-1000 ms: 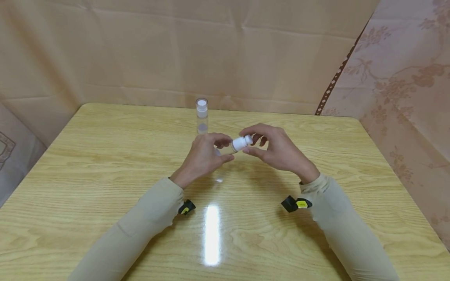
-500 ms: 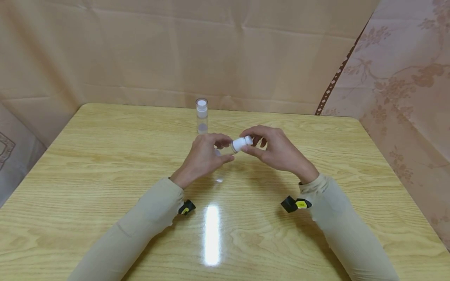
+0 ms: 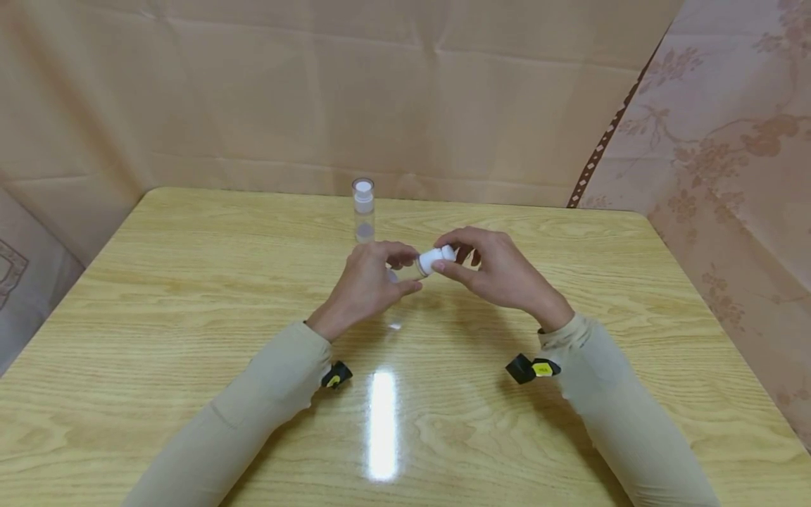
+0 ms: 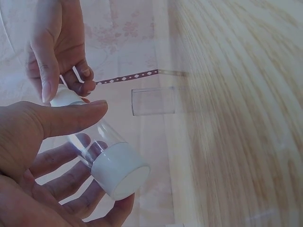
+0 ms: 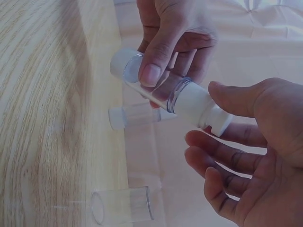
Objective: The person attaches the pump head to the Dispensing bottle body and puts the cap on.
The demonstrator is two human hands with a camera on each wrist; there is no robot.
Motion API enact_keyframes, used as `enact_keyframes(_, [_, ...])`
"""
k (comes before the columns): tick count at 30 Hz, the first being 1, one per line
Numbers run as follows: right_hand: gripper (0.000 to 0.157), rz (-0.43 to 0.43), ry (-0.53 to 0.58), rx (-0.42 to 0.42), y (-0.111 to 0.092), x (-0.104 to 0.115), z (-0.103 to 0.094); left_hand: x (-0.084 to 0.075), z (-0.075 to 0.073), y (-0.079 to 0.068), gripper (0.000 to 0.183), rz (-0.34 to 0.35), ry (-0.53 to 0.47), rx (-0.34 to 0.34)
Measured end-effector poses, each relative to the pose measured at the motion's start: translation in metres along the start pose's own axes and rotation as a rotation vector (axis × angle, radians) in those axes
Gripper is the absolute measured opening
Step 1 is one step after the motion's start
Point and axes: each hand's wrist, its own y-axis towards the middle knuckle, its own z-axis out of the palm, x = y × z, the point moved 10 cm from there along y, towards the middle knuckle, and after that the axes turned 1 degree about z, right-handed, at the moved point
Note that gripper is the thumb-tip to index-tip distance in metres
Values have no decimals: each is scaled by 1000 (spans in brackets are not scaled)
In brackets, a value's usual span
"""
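Observation:
Above the table, a clear pump bottle [image 5: 156,92] with a white base and white pump top [image 3: 434,260] lies tilted between my two hands. My left hand [image 3: 372,277] grips its transparent body, thumb on one side and fingers curled behind, as the left wrist view shows. The thumb and forefinger of my right hand [image 3: 503,267] pinch the white top; its other fingers are loosely bent in the right wrist view. A second clear bottle [image 3: 364,211] with a white top stands upright behind my left hand. A transparent cap [image 5: 123,206] rests on the table beyond the hands.
The wood-grain table [image 3: 190,303] extends on both sides, with a bright light reflection in front. A beige cloth [image 3: 285,91] hangs behind its far edge, and a floral cloth [image 3: 741,176] hangs at the right.
My right thumb and forefinger have slid slightly left along the white top, and the thumb now covers more of it. My left hand and the standing bottle have not visibly moved.

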Motion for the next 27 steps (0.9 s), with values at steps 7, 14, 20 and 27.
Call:
enact_keyframes(7, [35,-32,1,-20,-1,4,-3,0,-1,0,35,-8,2,-4])
enact_keyframes(14, [35,-67,19,-33,-3,8,-4,0,-1,0,35,-15,9,-4])
enact_keyframes(20, [32,-67,20,-30,-2,8,-3,0,-1,-1,36,-20,5,0])
enact_keyframes(27, [29,-50,14,-23,-2,7,-3,0,-1,-1,35,-17,4,1])
